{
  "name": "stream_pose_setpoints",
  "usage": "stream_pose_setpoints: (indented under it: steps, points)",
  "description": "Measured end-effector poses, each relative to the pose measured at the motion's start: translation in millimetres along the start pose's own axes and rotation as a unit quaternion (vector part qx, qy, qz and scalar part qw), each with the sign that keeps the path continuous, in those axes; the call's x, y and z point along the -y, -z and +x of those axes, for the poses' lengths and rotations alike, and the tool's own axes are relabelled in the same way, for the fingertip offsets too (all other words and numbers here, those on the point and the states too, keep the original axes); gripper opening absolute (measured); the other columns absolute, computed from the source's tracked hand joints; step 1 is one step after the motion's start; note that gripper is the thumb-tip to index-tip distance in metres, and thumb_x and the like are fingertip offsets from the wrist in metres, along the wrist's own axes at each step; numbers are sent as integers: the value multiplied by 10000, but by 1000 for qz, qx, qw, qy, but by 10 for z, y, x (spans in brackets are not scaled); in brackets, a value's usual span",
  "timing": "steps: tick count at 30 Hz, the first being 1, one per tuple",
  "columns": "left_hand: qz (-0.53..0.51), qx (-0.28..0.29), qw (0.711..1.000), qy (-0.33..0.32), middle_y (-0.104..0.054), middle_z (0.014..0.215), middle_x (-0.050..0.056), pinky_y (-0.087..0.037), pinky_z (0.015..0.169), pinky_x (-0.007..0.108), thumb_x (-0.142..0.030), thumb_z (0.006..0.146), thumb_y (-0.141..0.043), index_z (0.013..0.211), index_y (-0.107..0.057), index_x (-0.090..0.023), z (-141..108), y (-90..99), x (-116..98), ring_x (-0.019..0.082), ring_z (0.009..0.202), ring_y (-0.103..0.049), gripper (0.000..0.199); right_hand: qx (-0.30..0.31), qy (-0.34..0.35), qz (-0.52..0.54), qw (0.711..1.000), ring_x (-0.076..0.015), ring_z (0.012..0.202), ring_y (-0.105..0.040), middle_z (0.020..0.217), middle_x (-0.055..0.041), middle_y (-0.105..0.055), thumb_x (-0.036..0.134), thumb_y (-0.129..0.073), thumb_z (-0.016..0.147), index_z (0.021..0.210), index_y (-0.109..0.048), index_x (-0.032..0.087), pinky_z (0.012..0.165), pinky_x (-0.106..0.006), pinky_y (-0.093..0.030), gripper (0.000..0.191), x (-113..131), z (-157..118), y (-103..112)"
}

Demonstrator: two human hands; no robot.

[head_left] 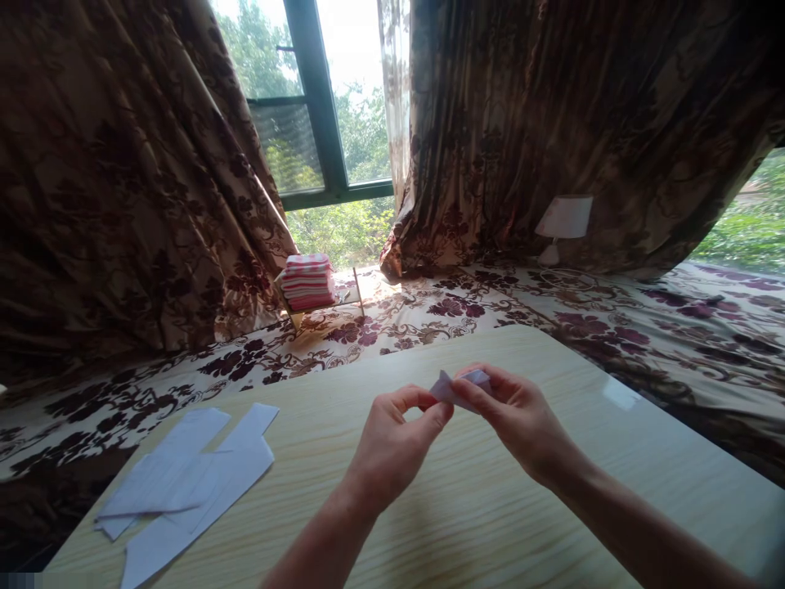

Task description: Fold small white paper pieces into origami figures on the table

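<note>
A small folded piece of white paper [442, 388] is held up between both hands, above the middle of the pale wood-grain table [319, 507]. My left hand [398, 442] pinches its left end between thumb and index finger. On the right side, my right hand [521, 417] grips the paper with thumb and fingers, covering part of it. The paper's upper left corner points up. Several white paper sheets and strips [214, 483] lie overlapping on the table's left side.
Behind the table, a floral cloth [457, 307] covers a wide surface. On it stand a small rack [361, 293] with a stack of red-and-white folded cloths [308, 282] and a white lamp [565, 217]. Patterned curtains [478, 147] hang beside a green-framed window [331, 139].
</note>
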State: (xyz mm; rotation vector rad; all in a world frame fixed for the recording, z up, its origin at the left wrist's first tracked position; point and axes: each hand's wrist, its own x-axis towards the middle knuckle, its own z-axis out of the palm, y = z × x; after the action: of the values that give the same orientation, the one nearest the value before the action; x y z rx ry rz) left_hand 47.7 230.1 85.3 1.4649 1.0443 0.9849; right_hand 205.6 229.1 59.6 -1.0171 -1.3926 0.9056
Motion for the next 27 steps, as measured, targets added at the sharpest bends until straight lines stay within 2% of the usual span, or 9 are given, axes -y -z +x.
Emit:
stream_pose_setpoints:
  steps: [2, 4, 6, 9, 12, 15, 17, 22, 27]
  points:
    - [-8, -19, 999, 40, -674, 761, 52, -395, 774, 313, -370, 747, -658, 769, -729, -159, 21, 42, 3, 210, 801, -568, 224, -52, 104, -80, 990, -150, 689, -563, 766, -22, -602, 316, -620, 847, 772, -641, 195, 621, -282, -469, 144, -17, 2, 29]
    - [-36, -40, 996, 70, -660, 737, 60, -377, 805, 334, -433, 768, -606, 707, -721, -156, 27, 65, -11, 206, 785, -550, 306, -81, 226, -160, 958, -165, 763, -578, 851, -35, -598, 198, -624, 837, 821, -648, 215, 651, -293, -483, 33, -27, -3, 62]
    - [-83, -24, 992, 96, -646, 727, 64, -362, 825, 358, -482, 783, -550, 645, -703, -162, 18, 61, -29, 203, 766, -535, 381, -63, 314, -214, 923, -170, 795, -582, 889, -38, -587, 107, -621, 816, 912, -655, 236, 659, -297, -494, 163, -32, -15, 86]
    - [-140, 16, 983, 114, -626, 703, 45, -357, 806, 359, -440, 732, -598, 618, -675, -174, 1, 30, -35, 190, 733, -517, 299, -3, 369, -252, 895, -166, 810, -576, 920, -39, -563, 50, -607, 805, 1023, -640, 252, 664, -294, -506, 299, -36, -34, 103]
    - [-149, -21, 984, 100, -576, 637, 10, -348, 793, 327, -352, 671, -649, 577, -636, -168, 15, 27, -8, 165, 697, -492, 207, 32, 368, -288, 884, -205, 940, -569, 1049, -75, -538, 120, -645, 805, 1159, -568, 248, 755, -334, -522, 384, -38, -32, 123]
    - [-136, -83, 984, 79, -545, 622, -5, -331, 763, 289, -356, 668, -655, 574, -617, -161, 50, 67, 27, 150, 688, -457, 220, 31, 339, -323, 883, -276, 1125, -497, 1219, -134, -478, 265, -692, 787, 1286, -441, 219, 904, -430, -482, 560, -34, -7, 162]
    - [-129, -112, 983, 70, -540, 633, -6, -320, 740, 273, -372, 673, -658, 602, -624, -154, 68, 94, 41, 145, 695, -442, 232, 23, 320, -324, 890, -277, 1166, -467, 1247, -138, -459, 283, -673, 804, 1269, -437, 217, 940, -440, -459, 525, -35, 12, 183]
    - [-122, -128, 982, 63, -535, 635, -4, -318, 717, 256, -394, 670, -667, 625, -642, -132, 77, 92, 55, 135, 696, -422, 267, -21, 300, -291, 908, -192, 998, -543, 1063, -56, -501, 190, -607, 854, 993, -585, 249, 835, -329, -483, 152, -87, 37, 170]
    - [-115, -127, 983, 63, -542, 626, -1, -327, 710, 250, -389, 665, -668, 632, -659, -123, 80, 67, 63, 131, 690, -423, 268, -15, 205, -252, 946, -137, 752, -560, 873, -9, -553, 202, -591, 868, 996, -597, 247, 692, -275, -479, 136, -117, 42, 174]
